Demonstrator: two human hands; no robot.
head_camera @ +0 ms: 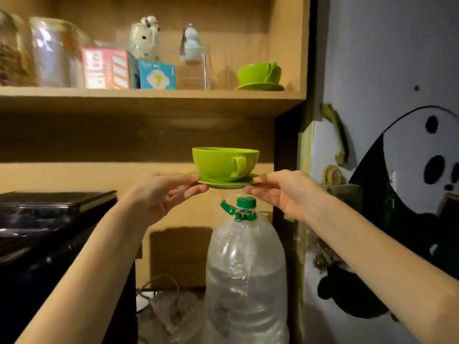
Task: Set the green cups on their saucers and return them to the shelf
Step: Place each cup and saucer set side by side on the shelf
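Both hands (164, 194) (285, 194) pinching saucer (224, 185) edges, cup (223, 163) upright

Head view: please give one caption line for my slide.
Both hands, left hand and right hand, lift green cup on saucer toward shelf.

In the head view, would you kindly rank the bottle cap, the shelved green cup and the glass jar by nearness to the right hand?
From the right hand:
1. Bottle cap, just below-left of it.
2. Shelved green cup, above on the shelf's right end.
3. Glass jar, far left on that shelf.
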